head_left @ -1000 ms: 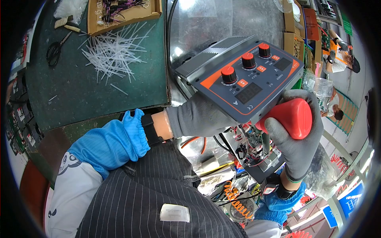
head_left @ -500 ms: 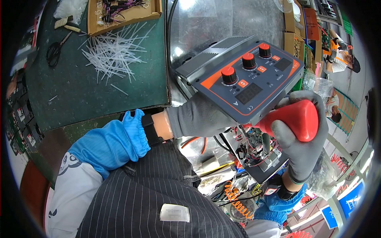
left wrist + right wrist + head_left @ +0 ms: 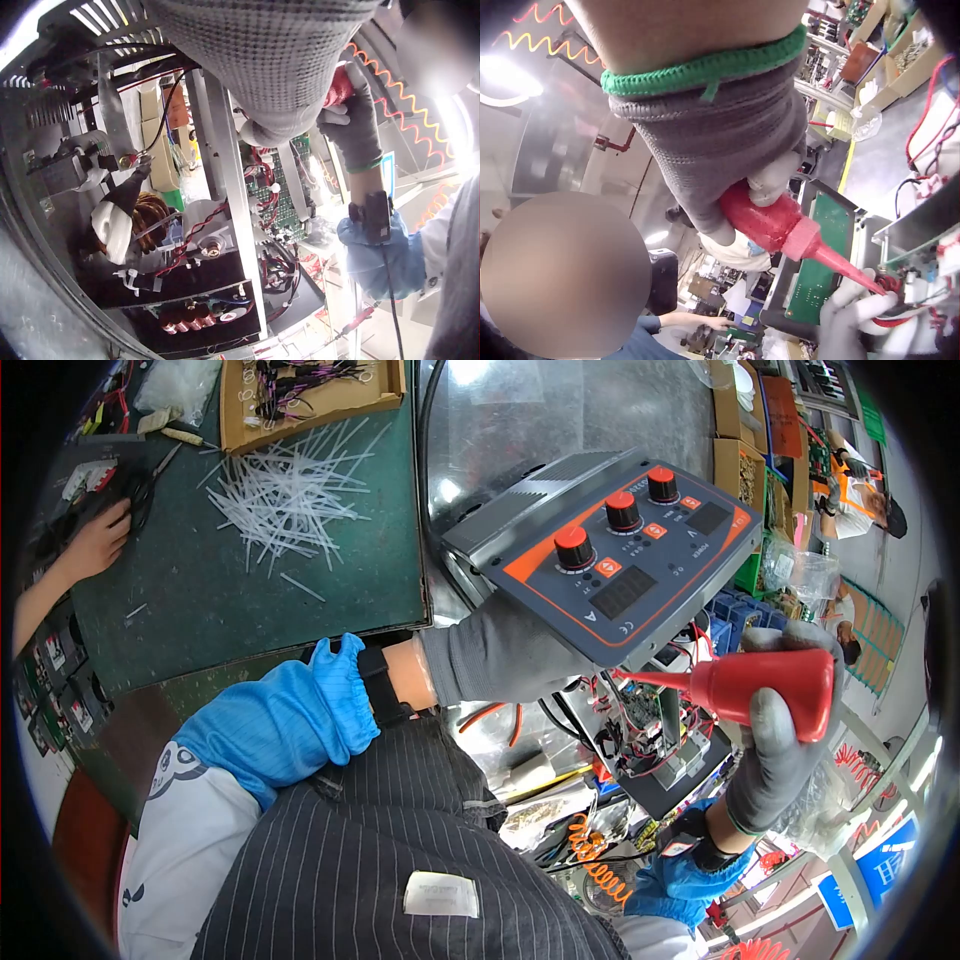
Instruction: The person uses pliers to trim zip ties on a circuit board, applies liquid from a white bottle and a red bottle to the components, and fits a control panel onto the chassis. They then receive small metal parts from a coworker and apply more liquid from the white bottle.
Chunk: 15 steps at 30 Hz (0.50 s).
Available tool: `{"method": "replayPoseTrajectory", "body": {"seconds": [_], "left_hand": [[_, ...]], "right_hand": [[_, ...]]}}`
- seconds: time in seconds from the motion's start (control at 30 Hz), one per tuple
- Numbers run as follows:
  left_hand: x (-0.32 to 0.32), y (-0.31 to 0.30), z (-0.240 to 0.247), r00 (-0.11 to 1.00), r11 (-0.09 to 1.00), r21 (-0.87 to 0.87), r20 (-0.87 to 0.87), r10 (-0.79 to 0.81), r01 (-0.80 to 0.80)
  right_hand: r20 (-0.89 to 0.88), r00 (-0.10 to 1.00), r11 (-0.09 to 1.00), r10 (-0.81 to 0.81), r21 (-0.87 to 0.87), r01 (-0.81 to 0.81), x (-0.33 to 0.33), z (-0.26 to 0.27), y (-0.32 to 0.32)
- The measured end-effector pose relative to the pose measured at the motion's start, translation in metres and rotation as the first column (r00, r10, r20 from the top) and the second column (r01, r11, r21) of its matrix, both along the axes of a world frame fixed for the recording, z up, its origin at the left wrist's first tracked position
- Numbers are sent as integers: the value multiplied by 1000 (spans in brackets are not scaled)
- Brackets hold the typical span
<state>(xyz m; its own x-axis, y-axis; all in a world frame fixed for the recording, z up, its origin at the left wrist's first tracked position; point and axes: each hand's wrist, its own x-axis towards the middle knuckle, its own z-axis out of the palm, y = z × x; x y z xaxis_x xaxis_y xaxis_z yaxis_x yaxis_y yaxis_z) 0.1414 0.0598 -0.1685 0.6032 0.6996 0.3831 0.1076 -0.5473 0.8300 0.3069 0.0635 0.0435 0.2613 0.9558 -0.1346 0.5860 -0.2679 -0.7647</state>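
My gloved right hand (image 3: 775, 745) grips a red squeeze bottle (image 3: 765, 685) with a long tapered nozzle (image 3: 844, 266). The nozzle points to the left in the head view, toward the inside of an electronic device with a grey control panel (image 3: 650, 575) that has orange-red knobs and dark displays. Behind that panel goes my gloved left hand (image 3: 505, 655), its fingers hidden there. In the right wrist view the fingers (image 3: 847, 300) of that hand pinch red wires (image 3: 889, 283), right at the nozzle tip. A green circuit board (image 3: 281, 191) and a copper coil (image 3: 154, 221) show inside the casing.
White plastic ties or tubes (image 3: 285, 495) lie heaped on the green-topped table (image 3: 300, 600), beside a cardboard box (image 3: 310, 405) of cables. Another person's hand (image 3: 100, 540) reaches in at the left, near scissors (image 3: 150, 485). Orange coiled hose (image 3: 590, 860) hangs low.
The bottle has swung from base toward the camera to nearly level, its nozzle now showing. My right hand shifted right and down. Another person's hand and a dark item appeared at left.
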Motion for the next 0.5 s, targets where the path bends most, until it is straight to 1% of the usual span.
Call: {"method": "replayPoseTrajectory", "body": {"seconds": [0.1, 0.17, 0.2, 0.23, 0.27, 0.3, 0.33, 0.37, 0.4, 0.43, 0.5], "left_hand": [[-1, 1, 0, 1000, 1000, -29, 22, -9, 10], [-3, 2, 4, 1000, 1000, -1, 15, 12, -12], [-5, 2, 5, 1000, 1000, 3, 16, 11, -11], [-6, 2, 5, 999, 999, 27, -35, -20, 21], [-7, 3, 5, 995, 997, 49, -88, -50, 54], [-5, 3, 4, 995, 997, 57, -89, -52, 57], [-2, 3, 3, 999, 990, 138, 1, 34, -34], [-1, 2, 3, 989, 969, 209, 98, 111, -130], [-3, 0, 4, 990, 968, 218, 96, 106, -124], [-5, 0, 5, 993, 974, 201, 71, 93, -105], [-9, 0, 8, 996, 977, 196, 45, 72, -79]], "right_hand": [[-7, 1000, 998, -28, 47, 28, 1, -1, -2], [-39, 999, 999, -8, 38, 9, 21, 8, -15], [-109, 994, 998, -2, 54, 8, 27, 13, -20], [-178, 984, 997, 4, 73, 9, 34, 19, -24], [-227, 974, 999, 17, 50, -6, 44, 27, -29], [-227, 974, 998, 16, 58, -3, 46, 30, -36], [-222, 971, 983, -85, 141, 119, 47, 30, -42], [-227, 956, 946, -187, 221, 238, 48, 30, -49], [-216, 955, 916, -201, 303, 262, 53, 28, -56], [-220, 954, 912, -204, 311, 267, 59, 27, -65], [-362, 893, 816, -268, 407, 410, 67, 29, -81]]}}
